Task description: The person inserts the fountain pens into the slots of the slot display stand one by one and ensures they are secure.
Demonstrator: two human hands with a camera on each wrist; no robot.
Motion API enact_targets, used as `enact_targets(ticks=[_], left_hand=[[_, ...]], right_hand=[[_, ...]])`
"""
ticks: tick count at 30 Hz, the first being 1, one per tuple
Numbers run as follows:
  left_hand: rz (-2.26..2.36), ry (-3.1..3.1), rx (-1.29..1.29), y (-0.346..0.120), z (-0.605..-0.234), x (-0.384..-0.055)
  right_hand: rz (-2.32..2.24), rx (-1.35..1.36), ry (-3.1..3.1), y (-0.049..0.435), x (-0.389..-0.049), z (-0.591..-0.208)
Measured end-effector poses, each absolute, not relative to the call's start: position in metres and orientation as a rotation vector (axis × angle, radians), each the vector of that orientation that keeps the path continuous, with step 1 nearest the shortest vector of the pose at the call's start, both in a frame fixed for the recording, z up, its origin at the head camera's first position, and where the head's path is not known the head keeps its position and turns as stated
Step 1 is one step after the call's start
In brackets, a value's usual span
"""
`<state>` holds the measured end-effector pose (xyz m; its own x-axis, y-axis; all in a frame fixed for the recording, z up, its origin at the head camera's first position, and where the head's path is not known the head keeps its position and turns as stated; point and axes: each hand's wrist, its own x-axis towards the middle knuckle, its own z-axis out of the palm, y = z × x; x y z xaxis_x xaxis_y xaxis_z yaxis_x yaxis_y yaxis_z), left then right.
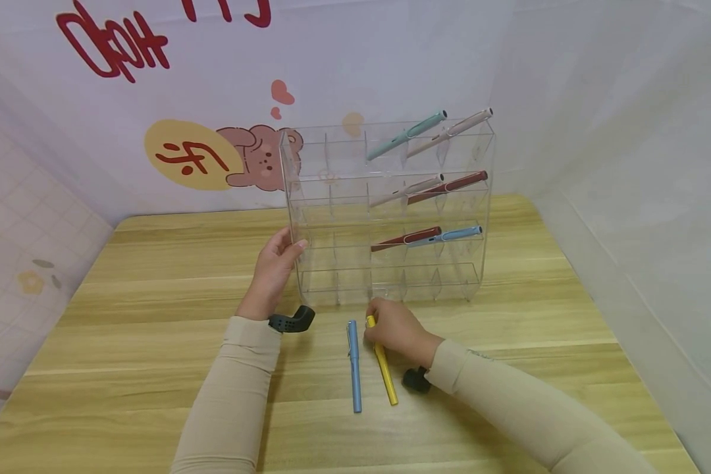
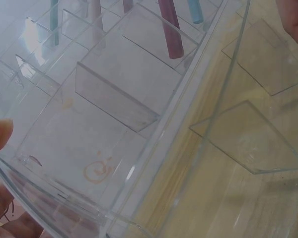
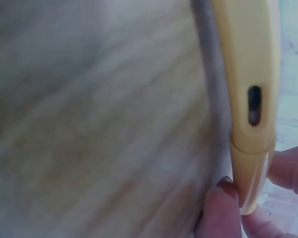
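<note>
My left hand (image 1: 274, 271) grips the left side of a clear acrylic pen rack (image 1: 355, 255), thumb in front and fingers behind. That thumb also shows at the edge of the left wrist view. Low in front of the rack, my right hand (image 1: 398, 327) pinches a yellow pen (image 1: 386, 374) by its capped upper end. In the right wrist view, thumb and fingertips sit on both sides of the yellow pen's cap (image 3: 249, 173). A blue pen (image 1: 355, 375) lies on the table just left of it.
Slanted pens fill part of the rack: a teal pen (image 1: 407, 135), a dark red pen (image 1: 447, 187), a light blue pen (image 1: 453, 235) and several others, all in the middle and right columns. A printed curtain (image 1: 391, 59) hangs behind the wooden table (image 1: 154, 329).
</note>
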<state>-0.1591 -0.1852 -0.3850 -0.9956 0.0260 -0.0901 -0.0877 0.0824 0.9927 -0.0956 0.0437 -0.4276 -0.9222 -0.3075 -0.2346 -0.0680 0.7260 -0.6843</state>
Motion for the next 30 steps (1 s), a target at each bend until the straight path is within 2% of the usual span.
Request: enact_targets(ticks=[30], left_hand=[[2.054,2.251,-0.085,-0.184,-0.382,-0.158]], right_hand=[[-1.591,-0.037,2.353,0.077,-0.095,-0.393]])
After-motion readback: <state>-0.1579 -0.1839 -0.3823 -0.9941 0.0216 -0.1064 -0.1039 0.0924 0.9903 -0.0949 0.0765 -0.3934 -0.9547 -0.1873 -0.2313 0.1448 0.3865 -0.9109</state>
